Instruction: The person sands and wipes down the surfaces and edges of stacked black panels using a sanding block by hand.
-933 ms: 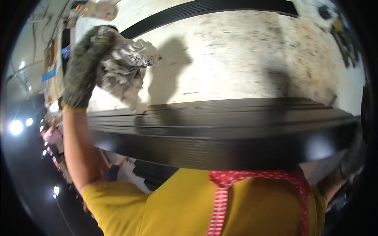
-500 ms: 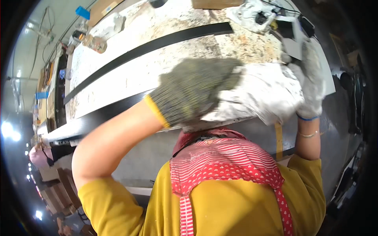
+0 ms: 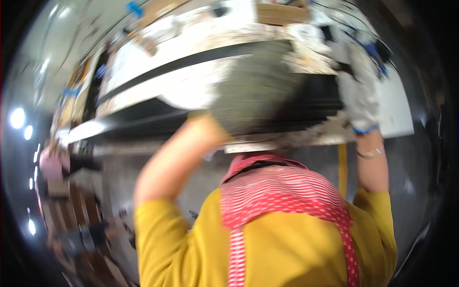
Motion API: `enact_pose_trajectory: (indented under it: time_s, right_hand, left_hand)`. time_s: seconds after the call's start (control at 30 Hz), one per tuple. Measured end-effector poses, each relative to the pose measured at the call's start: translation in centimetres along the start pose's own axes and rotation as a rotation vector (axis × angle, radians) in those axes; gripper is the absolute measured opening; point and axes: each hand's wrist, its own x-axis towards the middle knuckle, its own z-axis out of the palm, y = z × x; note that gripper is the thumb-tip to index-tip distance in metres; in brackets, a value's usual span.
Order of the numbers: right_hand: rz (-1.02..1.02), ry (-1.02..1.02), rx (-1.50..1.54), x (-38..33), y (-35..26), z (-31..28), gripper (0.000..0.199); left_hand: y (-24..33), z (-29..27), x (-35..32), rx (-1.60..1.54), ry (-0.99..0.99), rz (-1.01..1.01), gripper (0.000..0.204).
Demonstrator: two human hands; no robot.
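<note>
My left hand (image 3: 258, 88), in a dark green knitted glove with a yellow cuff, is smeared by motion above a long black panel (image 3: 311, 98). A white cloth (image 3: 189, 93) bulges out on its left side over the panel, mostly hidden by the glove, and appears to be in its grip. My right hand (image 3: 361, 88) wears a pale grey glove with a blue cuff. It lies at the panel's right end, fingers stretched out away from me, the fingertips blurred.
A second black strip (image 3: 177, 61) lies farther back on the stained white table (image 3: 129, 60). Cardboard (image 3: 282, 14), a crumpled white bundle (image 3: 306, 36) and cables are at the far side. A bottle (image 3: 146, 45) stands far left. Another person (image 3: 55, 162) is beyond the table's left end.
The white cloth has left the right part of the panel, baring its black surface, and now shows left of my left glove. My left hand has swung farther away from me. The view has shifted.
</note>
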Motion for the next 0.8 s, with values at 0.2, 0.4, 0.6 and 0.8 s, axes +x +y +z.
enact_pose_trajectory:
  time_s: [0.2,0.4,0.6,0.8]
  right_hand:
    - [-0.024,-0.009,-0.054,-0.8,3.4,-0.2,0.059]
    - [-0.144,-0.077,-0.056,-0.1,3.8,0.0,0.059]
    - [-0.080,-0.082,0.248,0.4,4.5,1.5,0.055]
    - [-0.435,-0.012,0.109,2.6,-8.8,5.5,0.050]
  left_hand:
    - [2.0,0.3,0.0,0.144,-0.210,-0.532,0.037]
    - [-6.0,-11.0,-16.4,0.583,-0.328,-0.695,0.028]
    - [-7.4,-11.7,-17.1,0.478,-0.341,-0.968,0.033]
    - [-5.6,-11.6,-16.1,0.202,0.012,-0.813,0.041]
